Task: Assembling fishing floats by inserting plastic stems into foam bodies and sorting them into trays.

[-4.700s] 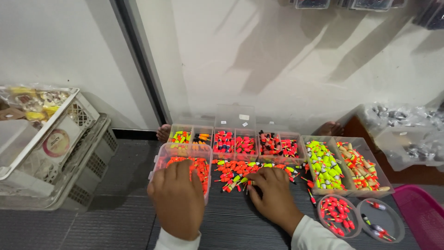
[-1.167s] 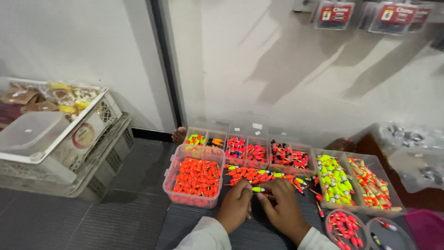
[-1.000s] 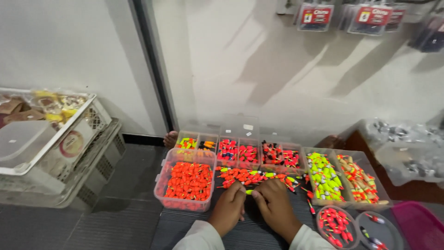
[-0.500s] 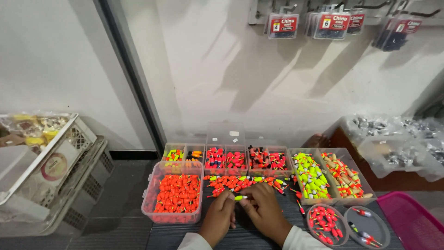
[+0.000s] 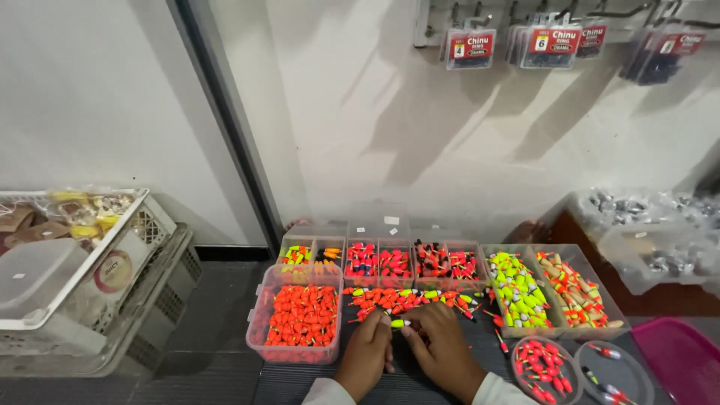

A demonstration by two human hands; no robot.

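Observation:
My left hand (image 5: 365,354) and my right hand (image 5: 442,346) rest close together on the dark mat, fingertips meeting around a small yellow-and-red fishing float (image 5: 400,323). Both hands seem to pinch it. Just beyond them lies a loose pile of red, yellow and green floats (image 5: 405,299). To the left stands a clear box of orange floats (image 5: 302,316). Behind the pile a clear divided tray (image 5: 379,262) holds sorted red and yellow floats.
A clear box of yellow-green floats (image 5: 517,289) and one of tan-and-red floats (image 5: 576,282) sit at right, with two round lids of red floats (image 5: 541,367) and a pink tray (image 5: 679,358). White crates (image 5: 90,277) stand left. Packets hang on the wall (image 5: 551,43).
My left hand left the orange-float box and joined my right hand at the loose pile. The view tilted up, showing more wall and hanging packets.

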